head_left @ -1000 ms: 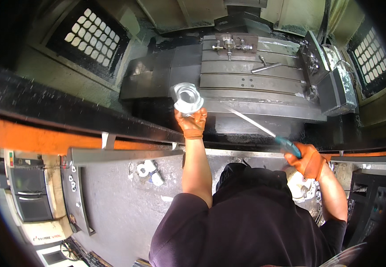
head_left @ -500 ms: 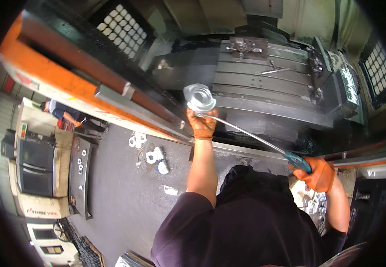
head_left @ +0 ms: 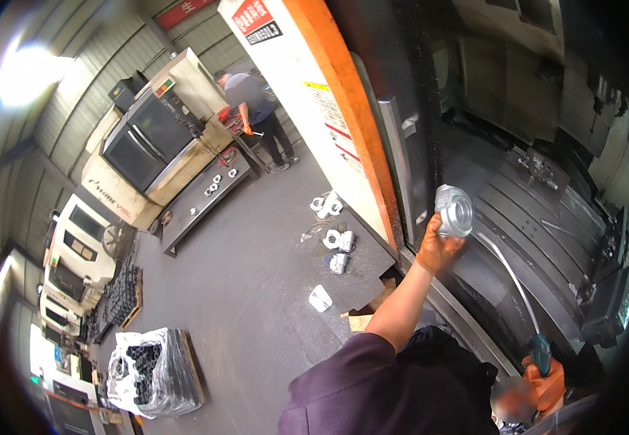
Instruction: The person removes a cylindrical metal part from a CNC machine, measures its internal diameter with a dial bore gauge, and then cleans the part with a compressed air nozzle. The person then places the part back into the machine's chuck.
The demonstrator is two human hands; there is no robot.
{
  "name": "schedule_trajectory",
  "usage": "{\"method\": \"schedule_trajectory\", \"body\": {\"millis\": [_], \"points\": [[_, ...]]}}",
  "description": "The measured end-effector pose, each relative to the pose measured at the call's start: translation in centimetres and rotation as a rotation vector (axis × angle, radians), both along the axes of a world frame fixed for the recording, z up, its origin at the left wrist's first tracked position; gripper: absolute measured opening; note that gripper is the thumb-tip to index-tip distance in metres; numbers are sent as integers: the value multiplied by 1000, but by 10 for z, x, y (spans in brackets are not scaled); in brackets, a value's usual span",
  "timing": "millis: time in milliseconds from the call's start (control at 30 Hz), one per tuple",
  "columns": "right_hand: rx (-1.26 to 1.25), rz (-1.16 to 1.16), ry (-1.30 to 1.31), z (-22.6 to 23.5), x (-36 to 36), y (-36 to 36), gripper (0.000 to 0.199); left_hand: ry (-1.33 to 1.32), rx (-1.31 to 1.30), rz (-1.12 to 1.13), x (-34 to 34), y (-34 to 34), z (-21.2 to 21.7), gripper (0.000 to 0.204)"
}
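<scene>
My left hand [head_left: 436,246], in an orange glove, is raised at the machine's opening. Its fingers are closed around the lower side of a round, silvery metal part [head_left: 454,212] with a wide bore. Low on the right, my right hand [head_left: 548,383], also gloved in orange, grips the teal handle of an air blow gun [head_left: 540,354]. The gun's long thin tube slants up and left from the handle, its upper end near the metal part; whether they touch I cannot tell. Some fingers of the right hand are hidden.
Inside the machine lies a slotted metal table [head_left: 525,210] with a fixture [head_left: 543,170]. An orange-edged machine panel [head_left: 358,116] stands left of my arm. Several metal parts [head_left: 338,243] lie beyond my left elbow. Farther off are a workbench [head_left: 184,217], a co-worker [head_left: 251,101] and a wrapped pallet load [head_left: 159,373].
The view has swung left, so the machine now sits at the right and more of the shop floor shows. Both hands keep hold of the metal part and the air blow gun.
</scene>
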State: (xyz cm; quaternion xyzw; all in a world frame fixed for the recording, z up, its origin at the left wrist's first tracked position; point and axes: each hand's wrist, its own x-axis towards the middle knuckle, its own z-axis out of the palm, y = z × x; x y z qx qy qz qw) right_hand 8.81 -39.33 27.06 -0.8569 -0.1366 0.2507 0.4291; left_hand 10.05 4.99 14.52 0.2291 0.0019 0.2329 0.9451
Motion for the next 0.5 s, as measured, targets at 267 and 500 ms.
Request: {"method": "schedule_trajectory", "body": {"millis": [267, 500], "points": [[7, 17, -27, -7, 7, -15, 23, -29, 122, 10, -25, -4, 12, 53], [94, 103, 98, -5, -8, -18, 25, 77, 76, -35, 7, -1, 1, 64]]}}
